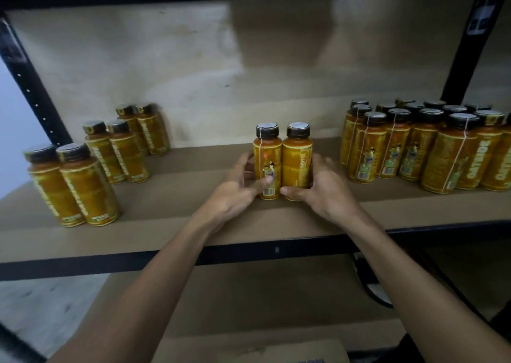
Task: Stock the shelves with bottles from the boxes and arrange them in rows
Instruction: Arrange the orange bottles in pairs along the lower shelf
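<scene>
Brown board shelving is filling the view, and nearest of all a cardboard box point(282, 351) is peeking in at the bottom edge, below a lower shelf board point(249, 293). Above it, both forearms are reaching over the black front rail onto the shelf point(166, 241).

The left hand point(237, 194) is gripping the left bottle point(267, 155), thumb lying low on the label and fingers curling round the far side. The right hand point(323, 188) is gripping the right bottle point(297, 155), thumb at its base and fingers wrapping its outer side. The two bottles are standing upright, touching side by side, mid-shelf and nearer the front.

They are looking full of orange liquid, so probably weighty for their size, and stiff-walled; the glossy sleeves are likely making them slippery. Whether they are glass or plastic, I cannot tell. Holding low on the body, as here, seems steadier than taking the black caps.

At the right a packed block of bottles point(414, 147) is standing in rows; at the left three loose pairs point(72, 185) are trailing back toward the pale back panel point(193, 58). Bare board is lying between the groups, and a black upright point(30, 86) is framing the left side.
</scene>
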